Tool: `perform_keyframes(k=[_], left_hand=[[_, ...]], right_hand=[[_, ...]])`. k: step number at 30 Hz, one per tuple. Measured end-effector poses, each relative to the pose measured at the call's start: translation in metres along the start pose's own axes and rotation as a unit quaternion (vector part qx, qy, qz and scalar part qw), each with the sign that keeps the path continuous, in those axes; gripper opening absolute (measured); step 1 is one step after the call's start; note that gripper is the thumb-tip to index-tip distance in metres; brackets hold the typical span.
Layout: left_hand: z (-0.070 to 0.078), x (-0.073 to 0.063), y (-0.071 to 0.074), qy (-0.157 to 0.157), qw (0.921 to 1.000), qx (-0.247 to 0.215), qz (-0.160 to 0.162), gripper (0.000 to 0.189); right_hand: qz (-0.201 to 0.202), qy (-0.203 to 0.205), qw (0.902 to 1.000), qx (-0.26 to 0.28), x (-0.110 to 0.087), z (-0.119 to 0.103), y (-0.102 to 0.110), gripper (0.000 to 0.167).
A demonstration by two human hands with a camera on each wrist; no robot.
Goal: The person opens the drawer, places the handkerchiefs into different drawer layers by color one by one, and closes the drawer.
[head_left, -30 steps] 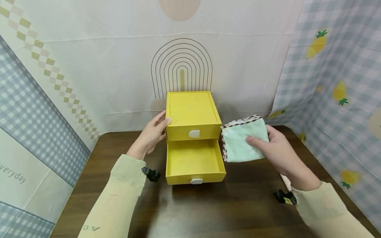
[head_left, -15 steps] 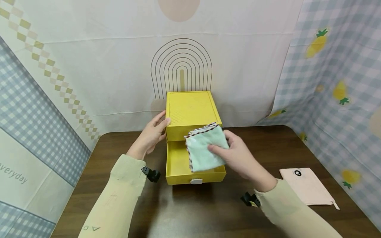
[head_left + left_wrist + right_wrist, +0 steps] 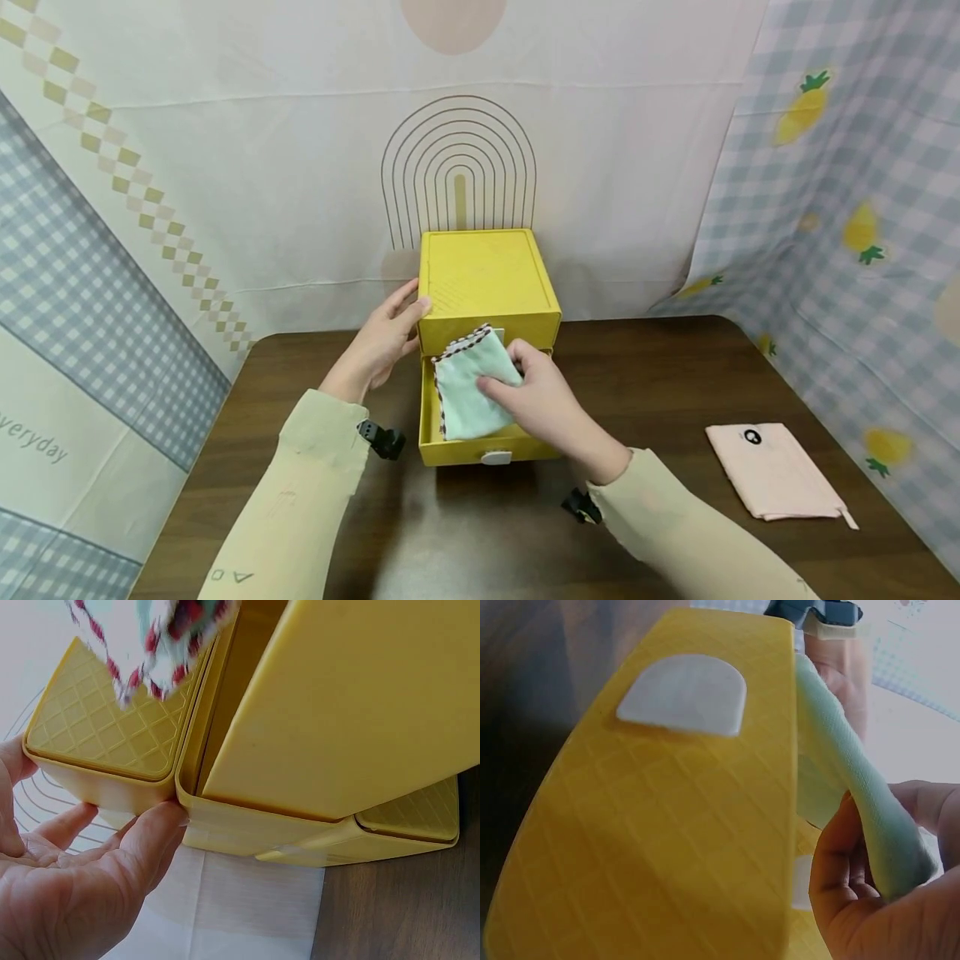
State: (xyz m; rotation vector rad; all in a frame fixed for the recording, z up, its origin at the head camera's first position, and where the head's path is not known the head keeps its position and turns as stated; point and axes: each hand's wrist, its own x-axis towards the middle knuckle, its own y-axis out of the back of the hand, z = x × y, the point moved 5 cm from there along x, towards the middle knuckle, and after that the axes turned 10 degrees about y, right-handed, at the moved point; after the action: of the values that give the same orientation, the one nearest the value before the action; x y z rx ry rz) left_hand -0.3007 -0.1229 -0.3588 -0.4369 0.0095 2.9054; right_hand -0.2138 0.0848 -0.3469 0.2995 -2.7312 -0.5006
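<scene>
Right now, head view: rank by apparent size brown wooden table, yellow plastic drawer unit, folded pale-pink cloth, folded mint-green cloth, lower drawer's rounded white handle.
Table
Drawer unit
Pink cloth and mint-green cloth: too alike to rank
White handle

a yellow drawer front with a raised diamond lattice fills most of the view, lower part in shadow. a white handle sits near its far, narrower edge. just beyond its right-hand edge the right hand grips a light green cloth, folded, fingers curled round the nearer end; the rest stretches away alongside that edge. behind it shows a strip of a second yellow front with part of another white handle. past the drawer front's far right corner are part of the left hand and a black clip. the dark worktop is blurred.
</scene>
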Motion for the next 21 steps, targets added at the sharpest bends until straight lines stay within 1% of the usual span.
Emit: perform_keyframes(k=[3, 5, 9, 13, 21], left_hand=[[0.000, -0.001, 0.000, -0.002, 1.0000, -0.001, 0.000, 0.063], [0.000, -0.002, 0.000, -0.003, 1.0000, 0.000, -0.002, 0.063], [-0.001, -0.001, 0.000, 0.002, 1.0000, 0.000, 0.000, 0.063], [-0.001, 0.000, 0.000, 0.003, 1.0000, -0.004, -0.002, 0.063], [-0.001, 0.001, 0.001, 0.000, 1.0000, -0.001, -0.006, 0.064]], right_hand=[[-0.001, -0.004, 1.0000, 0.004, 0.003, 0.002, -0.007, 0.026], [-0.005, -0.017, 0.9998, -0.001, 0.004, 0.004, -0.011, 0.026], [-0.015, -0.046, 0.9982, -0.037, 0.004, 0.012, -0.016, 0.027], [-0.023, -0.067, 0.9958, -0.059, 0.003, 0.018, -0.017, 0.028], [-0.038, -0.095, 0.9925, -0.067, 0.001, 0.026, -0.015, 0.027]])
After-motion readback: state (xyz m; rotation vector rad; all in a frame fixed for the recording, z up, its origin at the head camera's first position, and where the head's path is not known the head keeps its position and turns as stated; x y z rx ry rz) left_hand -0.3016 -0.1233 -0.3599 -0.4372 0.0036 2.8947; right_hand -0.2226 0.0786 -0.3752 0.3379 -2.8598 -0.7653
